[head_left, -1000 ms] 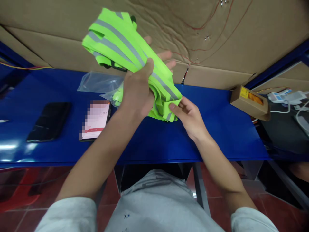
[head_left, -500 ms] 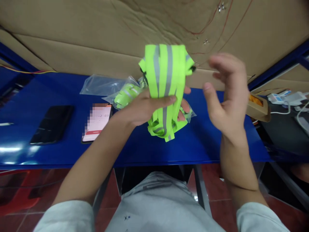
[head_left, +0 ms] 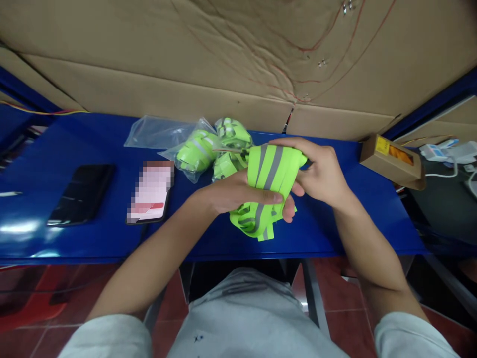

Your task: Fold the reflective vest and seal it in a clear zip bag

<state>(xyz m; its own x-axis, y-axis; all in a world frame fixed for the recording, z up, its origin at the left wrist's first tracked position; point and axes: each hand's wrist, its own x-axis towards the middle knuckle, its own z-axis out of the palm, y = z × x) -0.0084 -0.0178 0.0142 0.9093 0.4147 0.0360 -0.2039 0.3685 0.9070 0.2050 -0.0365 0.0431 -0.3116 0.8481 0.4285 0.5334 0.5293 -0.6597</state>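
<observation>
A folded bundle of fluorescent yellow-green reflective straps [head_left: 271,171] with grey stripes is held above the blue table. My left hand [head_left: 236,191] wraps it from the left, thumb across the front and fingertips showing on the right. At the bundle's upper right, my right hand [head_left: 323,171] is closed on the straps, its fingers partly hidden behind them. Loose loops and a strap end hang below the left hand. Behind it lie similar bundles, one [head_left: 197,149] in a clear bag and another [head_left: 234,133] beside it.
An empty clear plastic bag [head_left: 154,132] lies at the back of the blue table [head_left: 223,238]. Left of my hands are a lit phone [head_left: 153,191] and a dark flat device [head_left: 82,194]. To the right stands a small cardboard box [head_left: 387,160]; cardboard panelling rises behind.
My right hand has come in from the right, where it was free, and closed on the bundle's upper end. The bundle has dropped lower and its top has folded over.
</observation>
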